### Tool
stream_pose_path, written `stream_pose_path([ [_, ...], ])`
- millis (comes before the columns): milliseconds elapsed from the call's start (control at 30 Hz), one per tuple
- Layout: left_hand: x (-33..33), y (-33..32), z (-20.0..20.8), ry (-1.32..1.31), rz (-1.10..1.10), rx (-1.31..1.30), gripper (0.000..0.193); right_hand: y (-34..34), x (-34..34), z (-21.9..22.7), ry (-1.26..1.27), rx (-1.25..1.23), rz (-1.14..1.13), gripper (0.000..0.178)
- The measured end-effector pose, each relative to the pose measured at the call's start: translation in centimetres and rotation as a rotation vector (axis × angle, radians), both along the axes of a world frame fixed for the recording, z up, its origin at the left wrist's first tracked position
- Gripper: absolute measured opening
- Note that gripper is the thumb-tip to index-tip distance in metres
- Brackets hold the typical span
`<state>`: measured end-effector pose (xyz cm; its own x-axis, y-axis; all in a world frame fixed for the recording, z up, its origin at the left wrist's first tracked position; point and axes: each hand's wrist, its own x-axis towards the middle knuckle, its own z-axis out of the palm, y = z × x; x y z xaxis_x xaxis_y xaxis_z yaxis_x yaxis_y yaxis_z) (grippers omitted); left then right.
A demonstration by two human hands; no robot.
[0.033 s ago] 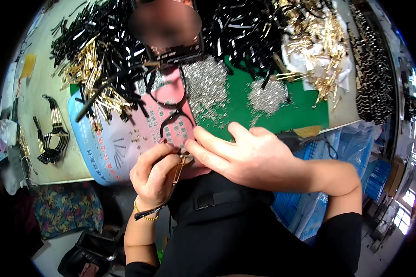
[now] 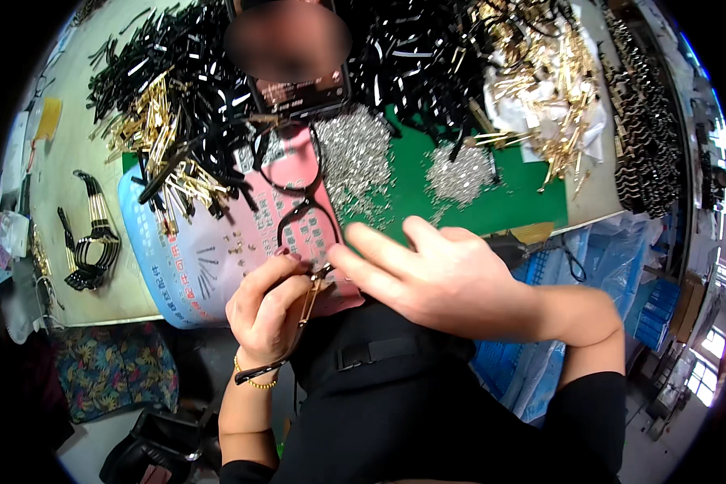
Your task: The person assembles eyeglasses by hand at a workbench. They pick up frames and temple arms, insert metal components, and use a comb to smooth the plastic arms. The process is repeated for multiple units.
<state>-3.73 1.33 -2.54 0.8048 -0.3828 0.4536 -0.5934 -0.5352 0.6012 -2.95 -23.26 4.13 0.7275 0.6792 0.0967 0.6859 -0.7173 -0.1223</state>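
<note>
Low over the near edge of the pink-and-blue printed mat, my left hand pinches a thin gold eyeglass temple. Its black tip passes across my wrist. A black eyeglass front lies on the mat, one end at my left fingertips. My right hand comes in from the right, two fingers reaching to that hinge end and the others curled. Motion blurs these fingertips; the thumb is hidden, as is whatever it presses against.
Black temples lie heaped behind, gold temples at left and more gold parts at right. Small silver pieces form piles on a green mat. A phone stands at the back. Bundled temples rest far left.
My right fingers have shifted slightly right, away from the left fingertips. The left hand keeps its hold on the temple. The whole view has shifted slightly.
</note>
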Motion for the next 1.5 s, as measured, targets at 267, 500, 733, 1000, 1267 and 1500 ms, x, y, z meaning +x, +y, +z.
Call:
stream_pose_path([
  [267,-0.6,0.1,7.6,0.072,0.013,-0.333,0.028,-6.1,5.2,1.3,0.029,0.150,-0.600,0.022],
  [500,7.2,7.4,8.2,0.390,0.760,0.045,0.028,-6.2,7.7,-0.7,0.129,0.264,-0.625,0.026],
  [733,5.1,13.7,6.6,-0.088,0.934,0.590,0.077,-10.8,7.1,1.3,0.651,0.729,-0.865,0.007],
  [1000,10.4,24.6,6.2,-0.039,0.599,0.850,0.047,-19.6,5.5,0.6,0.890,1.269,-0.652,0.035],
  [1267,15.7,2.6,20.9,-0.019,0.152,-0.132,0.047,-16.9,12.4,1.0,1.405,1.386,0.019,0.041],
  [1500,17.8,-46.0,18.4,-0.569,-0.561,0.418,0.041,-17.5,8.9,-3.6,1.629,1.641,-0.076,0.031],
])
